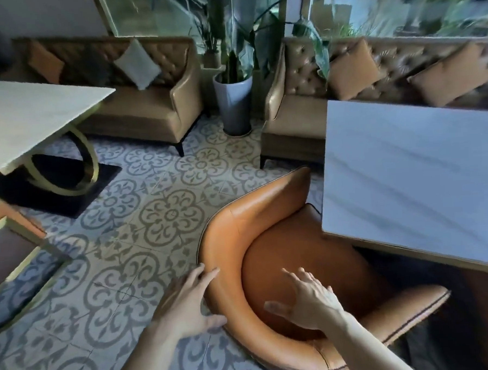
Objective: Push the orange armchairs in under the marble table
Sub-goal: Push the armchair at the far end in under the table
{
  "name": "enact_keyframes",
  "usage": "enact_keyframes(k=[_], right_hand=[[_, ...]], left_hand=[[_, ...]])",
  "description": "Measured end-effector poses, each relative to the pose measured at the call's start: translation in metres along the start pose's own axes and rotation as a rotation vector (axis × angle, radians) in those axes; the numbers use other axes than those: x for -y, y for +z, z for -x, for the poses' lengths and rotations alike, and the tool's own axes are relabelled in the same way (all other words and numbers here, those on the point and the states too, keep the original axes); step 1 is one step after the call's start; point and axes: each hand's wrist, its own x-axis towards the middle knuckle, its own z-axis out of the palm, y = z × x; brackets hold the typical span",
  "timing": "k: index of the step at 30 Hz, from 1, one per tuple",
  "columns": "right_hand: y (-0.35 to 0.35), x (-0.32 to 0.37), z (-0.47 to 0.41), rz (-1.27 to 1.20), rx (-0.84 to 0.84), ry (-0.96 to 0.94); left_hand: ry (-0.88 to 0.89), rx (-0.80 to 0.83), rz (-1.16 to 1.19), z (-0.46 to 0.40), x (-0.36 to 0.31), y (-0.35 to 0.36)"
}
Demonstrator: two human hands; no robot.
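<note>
An orange leather armchair (256, 221) with a curved back stands in the lower middle, its seat partly under the near corner of the white marble table (412, 176) on the right. My left hand (187, 303) is spread open against the outer left side of the chair's back. Over the inner curve of the back hovers my right hand (308, 300), fingers apart, holding nothing. Part of a second orange armchair (1, 214) shows at the left edge.
Another marble table (30, 119) on a gold ring base stands at the upper left. Two tan tufted sofas (148, 110) (295, 117) with cushions line the back, a grey planter (234, 106) between them. Patterned floor tiles (165, 214) lie in the middle.
</note>
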Motion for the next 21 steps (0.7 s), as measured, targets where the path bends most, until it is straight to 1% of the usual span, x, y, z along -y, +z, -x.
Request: enact_keyframes(k=[2,5,8,10,13,17,21], right_hand=[[0.008,0.011,-0.012,-0.042,-0.020,0.087],[0.028,0.038,-0.026,-0.105,-0.040,0.214],[0.051,0.075,-0.032,-0.166,-0.026,0.287],[0.071,0.102,-0.042,-0.212,-0.034,0.312],[0.101,0.130,-0.057,-0.261,-0.055,0.338],[0.124,0.147,-0.072,-0.316,-0.036,0.393],[0.140,0.149,-0.075,-0.247,-0.070,0.401]], left_hand=[[0.073,0.059,-0.038,-0.036,0.023,-0.011],[0.210,0.103,-0.122,-0.085,0.051,-0.027],[0.359,0.154,-0.198,-0.120,0.072,-0.036],[0.490,0.173,-0.295,-0.143,0.086,-0.040],[0.616,0.233,-0.413,-0.175,0.100,-0.039],[0.725,0.320,-0.441,-0.197,0.103,-0.026],[0.807,0.398,-0.482,-0.203,0.104,-0.008]])
